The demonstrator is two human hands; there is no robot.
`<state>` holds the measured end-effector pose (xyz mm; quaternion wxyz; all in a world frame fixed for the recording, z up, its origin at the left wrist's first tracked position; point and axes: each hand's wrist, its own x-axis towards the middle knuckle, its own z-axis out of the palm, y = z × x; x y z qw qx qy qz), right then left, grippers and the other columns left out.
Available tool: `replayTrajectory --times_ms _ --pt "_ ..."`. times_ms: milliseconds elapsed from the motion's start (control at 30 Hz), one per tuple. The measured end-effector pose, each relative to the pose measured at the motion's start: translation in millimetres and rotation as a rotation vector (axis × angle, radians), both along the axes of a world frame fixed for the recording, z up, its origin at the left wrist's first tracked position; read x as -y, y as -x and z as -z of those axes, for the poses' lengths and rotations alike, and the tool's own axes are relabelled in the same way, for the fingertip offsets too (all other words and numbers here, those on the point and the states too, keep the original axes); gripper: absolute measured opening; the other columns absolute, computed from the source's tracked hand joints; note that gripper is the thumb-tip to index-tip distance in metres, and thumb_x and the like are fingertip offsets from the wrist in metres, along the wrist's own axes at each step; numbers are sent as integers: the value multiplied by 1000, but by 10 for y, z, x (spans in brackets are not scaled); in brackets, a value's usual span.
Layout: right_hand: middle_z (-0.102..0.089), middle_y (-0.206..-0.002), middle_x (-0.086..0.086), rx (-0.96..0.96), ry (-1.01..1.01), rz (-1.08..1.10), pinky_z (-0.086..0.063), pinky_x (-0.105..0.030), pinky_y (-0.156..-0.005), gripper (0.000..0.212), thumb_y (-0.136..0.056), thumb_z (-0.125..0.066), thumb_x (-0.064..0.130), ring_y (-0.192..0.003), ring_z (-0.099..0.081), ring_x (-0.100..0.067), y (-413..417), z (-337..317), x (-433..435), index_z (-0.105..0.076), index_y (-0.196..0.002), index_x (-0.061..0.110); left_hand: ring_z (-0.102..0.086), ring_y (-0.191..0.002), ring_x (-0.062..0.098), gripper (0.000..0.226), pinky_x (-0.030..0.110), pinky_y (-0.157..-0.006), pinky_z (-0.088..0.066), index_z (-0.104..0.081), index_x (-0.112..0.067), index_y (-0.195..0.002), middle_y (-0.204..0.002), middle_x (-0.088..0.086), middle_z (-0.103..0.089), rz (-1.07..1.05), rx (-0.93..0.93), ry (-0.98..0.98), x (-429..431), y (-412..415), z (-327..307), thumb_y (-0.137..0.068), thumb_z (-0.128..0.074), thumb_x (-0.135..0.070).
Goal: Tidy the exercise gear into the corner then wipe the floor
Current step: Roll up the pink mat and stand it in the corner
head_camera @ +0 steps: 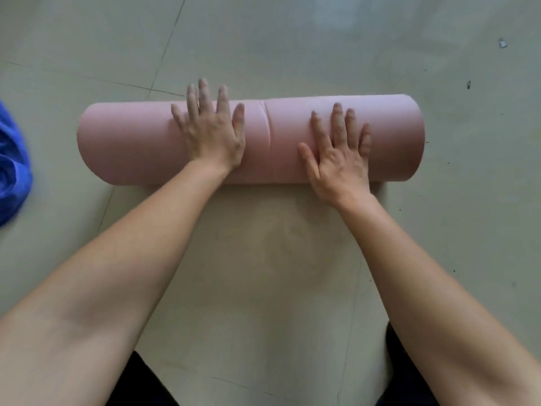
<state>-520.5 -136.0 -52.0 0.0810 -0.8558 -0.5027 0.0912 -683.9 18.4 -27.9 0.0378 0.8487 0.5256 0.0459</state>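
Floor (pixel 292 39): pale grey-green tiles, smooth w/ a dull sheen, thin dark grout lines crossing at angles, fine dark flecks scattered esp. on the right side. Lying across it at mid-frame is the pink mat (pixel 131 142), rolled into 1 thick cylinder, long axis running left-right; matte, soft foam-like surface, w/ a shallow crease line around it near the middle and rounded ends. Both bare forearms reach fwd from the bottom of the view to the roll. Left hand (pixel 212 133): flat, palm down on top of the roll left of centre, 4 fingers straight and fanned apart, tips reaching the far edge of the roll, thumb out to the side; it presses, doesn't grip. Right hand (pixel 339 159): also flat and spread, palm down on the near-top of the roll right of centre, thumb splayed left. Blue cloth (pixel 13 168): crumpled, soft-looking, on the floor at the left edge, apart from the mat, partly cut off. Small pale scrap (pixel 502 43) on the floor far upper right; tiny dark speck (pixel 468 85) below it.
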Motion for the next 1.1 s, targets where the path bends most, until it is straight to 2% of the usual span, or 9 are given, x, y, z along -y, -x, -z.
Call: replayTrajectory --times_ms 67,167,333,467,533,600,700,867,1100 --pt "4 -169 -8 -36 32 -8 12 -50 -123 66 -102 -25 59 -155 9 -28 -163 -110 -225 -9 -160 33 -8 -150 35 62 65 -115 -4 -28 -25 -153 -164 13 -10 111 21 -23 177 4 21 -99 -22 -55" --pt "5 -168 -14 -134 -23 71 10 -49 -123 68 -101 -31 59 -154 9 -30 -243 -144 -349 -15 -160 29 12 -150 35 84 71 -111 6 2 -32 -156 -165 6 11 196 -158 84 353 29 132 -88 -15 -78" --pt "-2 -164 -24 -393 -541 785 -6 -45 -124 105 -83 -65 63 -153 -3 -34 -34 74 60 -14 -158 10 18 -148 37 108 73 -110 6 17 -31 -153 -163 5 19 169 -257 122 151 -105 196 -71 -20 -91" --pt "-7 -166 -8 -1160 -599 1252 -25 -44 -121 132 -65 -78 72 -149 -27 -22 -246 169 280 1 -159 23 24 -146 36 134 71 -107 13 21 -32 -152 -161 3 24 190 -271 232 -23 -182 173 -53 -42 -97" --pt "-35 -160 0 -1613 -707 1199 -41 -47 -112 121 -52 -82 75 -136 -50 -19 -443 137 286 -35 -153 27 25 -146 36 145 72 -107 13 23 -31 -151 -161 4 25 205 -302 246 -71 -182 183 -50 -66 -86" --pt "-68 -130 -6 -1855 -829 1134 -51 -57 -99 92 -57 -82 69 -117 -65 -30 -596 61 197 -59 -134 24 22 -147 37 147 74 -108 9 20 -28 -152 -162 5 22 210 -332 207 -64 -177 192 -52 -78 -71" --pt "-75 -113 -9 -1811 -801 1175 -52 -68 -88 79 -67 -80 65 -106 -70 -36 -643 -57 37 -59 -131 23 16 -148 36 141 73 -108 6 14 -27 -154 -163 4 13 212 -343 156 23 -173 198 -55 -80 -64" --pt "-73 -113 -5 -1604 -850 1383 -60 -58 -74 108 -41 -93 60 -95 -73 -29 -492 -57 44 -49 -132 21 12 -149 34 135 73 -110 3 10 -28 -154 -164 3 9 206 -351 153 71 -154 188 -58 -79 -60" --pt "-72 -115 1 -1517 -983 1309 -62 -50 -75 76 -60 -91 45 -95 -73 -22 -359 -600 54 -53 -122 26 -10 -149 33 125 69 -112 -7 -5 -27 -154 -163 4 -13 173 -156 51 172 81 8 -58 -77 -63"
